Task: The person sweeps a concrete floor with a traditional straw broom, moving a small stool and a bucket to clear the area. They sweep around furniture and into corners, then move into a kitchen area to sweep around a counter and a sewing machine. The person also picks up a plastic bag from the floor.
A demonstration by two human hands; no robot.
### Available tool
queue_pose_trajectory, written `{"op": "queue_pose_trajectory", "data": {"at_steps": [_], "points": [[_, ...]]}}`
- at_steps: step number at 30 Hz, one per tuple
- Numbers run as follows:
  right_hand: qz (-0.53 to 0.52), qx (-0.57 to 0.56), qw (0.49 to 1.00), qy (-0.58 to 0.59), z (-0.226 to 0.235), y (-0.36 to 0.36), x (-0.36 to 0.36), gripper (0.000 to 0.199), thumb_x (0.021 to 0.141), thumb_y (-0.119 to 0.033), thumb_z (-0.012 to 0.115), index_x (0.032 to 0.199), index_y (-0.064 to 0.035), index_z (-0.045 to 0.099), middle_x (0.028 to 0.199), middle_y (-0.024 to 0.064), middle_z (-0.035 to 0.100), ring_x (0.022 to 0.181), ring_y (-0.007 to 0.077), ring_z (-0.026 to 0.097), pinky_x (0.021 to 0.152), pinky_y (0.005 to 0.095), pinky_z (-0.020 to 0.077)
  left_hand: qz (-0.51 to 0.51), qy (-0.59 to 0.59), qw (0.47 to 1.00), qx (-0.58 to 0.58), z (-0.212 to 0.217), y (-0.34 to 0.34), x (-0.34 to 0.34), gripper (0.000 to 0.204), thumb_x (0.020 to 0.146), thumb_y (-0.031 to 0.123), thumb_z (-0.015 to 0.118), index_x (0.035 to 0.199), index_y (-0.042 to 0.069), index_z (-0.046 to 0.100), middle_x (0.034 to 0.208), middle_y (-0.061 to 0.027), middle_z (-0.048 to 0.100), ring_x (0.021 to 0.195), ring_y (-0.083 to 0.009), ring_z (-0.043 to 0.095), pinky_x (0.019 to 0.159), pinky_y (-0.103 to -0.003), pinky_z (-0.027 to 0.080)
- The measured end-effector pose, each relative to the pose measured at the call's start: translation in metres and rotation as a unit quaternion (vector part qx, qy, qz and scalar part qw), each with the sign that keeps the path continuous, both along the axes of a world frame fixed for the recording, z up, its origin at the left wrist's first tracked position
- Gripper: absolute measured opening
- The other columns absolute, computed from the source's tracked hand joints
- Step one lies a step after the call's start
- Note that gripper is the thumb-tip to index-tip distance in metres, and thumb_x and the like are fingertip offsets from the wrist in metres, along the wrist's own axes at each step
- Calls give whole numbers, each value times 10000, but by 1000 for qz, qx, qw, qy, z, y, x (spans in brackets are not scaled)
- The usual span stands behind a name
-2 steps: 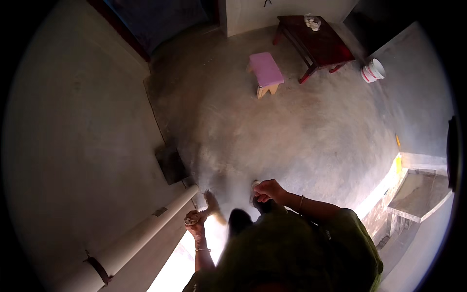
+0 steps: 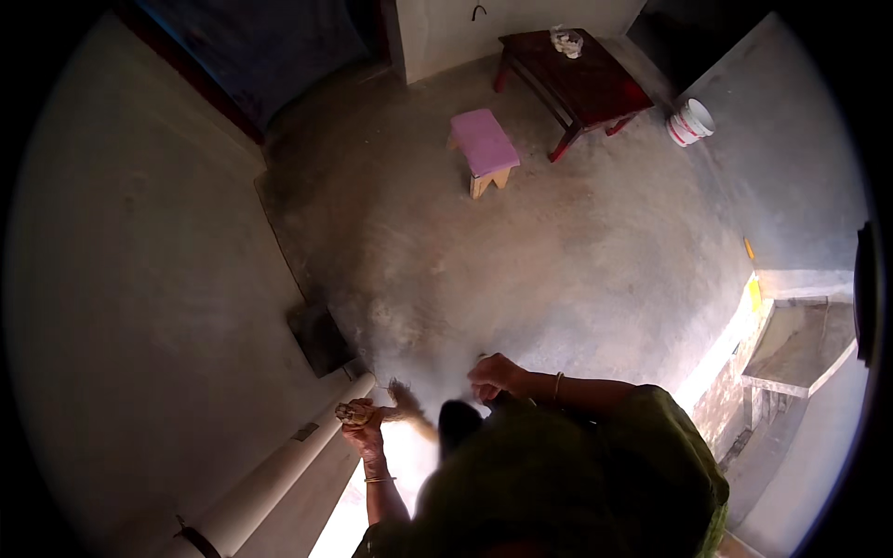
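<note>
My left hand (image 2: 363, 435) is closed round the pale brown, bundled end of what looks like a straw broom (image 2: 403, 402). Its tan, bristly part points down toward the floor beside the bright doorway. A wide white pipe (image 2: 288, 456) runs along the wall close to this hand. In front of my body, my right hand (image 2: 498, 376) is curled into a loose fist, and nothing shows in it. Below that hand my dark-clad leg (image 2: 459, 423) shows in part.
A dark square panel (image 2: 319, 338) stands at the foot of the left wall. Farther off are a pink-topped stool (image 2: 485, 141), a dark red low table (image 2: 586, 84) with a bag (image 2: 566, 41) on it, and a white bucket (image 2: 689, 124). A concrete ledge (image 2: 800, 358) lies at right.
The view has shifted slightly, so stool, table and bucket sit farther left in it. Both hands are also a little more to the left; their hold looks the same.
</note>
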State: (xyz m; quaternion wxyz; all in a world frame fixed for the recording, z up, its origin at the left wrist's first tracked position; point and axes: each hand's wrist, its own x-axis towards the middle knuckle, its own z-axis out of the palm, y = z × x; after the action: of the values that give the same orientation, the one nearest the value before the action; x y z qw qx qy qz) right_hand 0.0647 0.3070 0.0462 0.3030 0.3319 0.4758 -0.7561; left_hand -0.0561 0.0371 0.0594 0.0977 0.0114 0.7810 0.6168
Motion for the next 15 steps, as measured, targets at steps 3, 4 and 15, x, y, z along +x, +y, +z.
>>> {"op": "queue_pose_trajectory", "data": {"at_steps": [3, 4, 15], "points": [[38, -66, 997, 33, 11, -1, -35, 290, 818, -276, 586, 876, 8, 589, 783, 119, 635, 622, 182, 638, 519, 278, 522, -33, -18, 997, 71, 87, 72, -57, 261, 564, -105, 651, 788, 7, 579, 836, -51, 603, 690, -110, 537, 642, -242, 447], [41, -42, 995, 77, 8, 34, -67, 332, 821, -289, 588, 938, 21, 573, 814, 136, 636, 636, 178, 642, 517, 282, 533, -50, -3, 988, 144, 97, 120, -76, 310, 592, -98, 681, 865, -4, 569, 834, -57, 608, 706, -110, 548, 664, -239, 459], [-103, -74, 933, 336, 60, 92, -309, 475, 904, -428, 406, 1029, 18, 516, 905, 111, 594, 794, 201, 583, 711, 317, 486, -311, 322, 880, 156, 115, 259, -245, 372, 675, 26, 704, 994, -2, 514, 977, -144, 549, 898, -258, 556, 813, -332, 452]]}}
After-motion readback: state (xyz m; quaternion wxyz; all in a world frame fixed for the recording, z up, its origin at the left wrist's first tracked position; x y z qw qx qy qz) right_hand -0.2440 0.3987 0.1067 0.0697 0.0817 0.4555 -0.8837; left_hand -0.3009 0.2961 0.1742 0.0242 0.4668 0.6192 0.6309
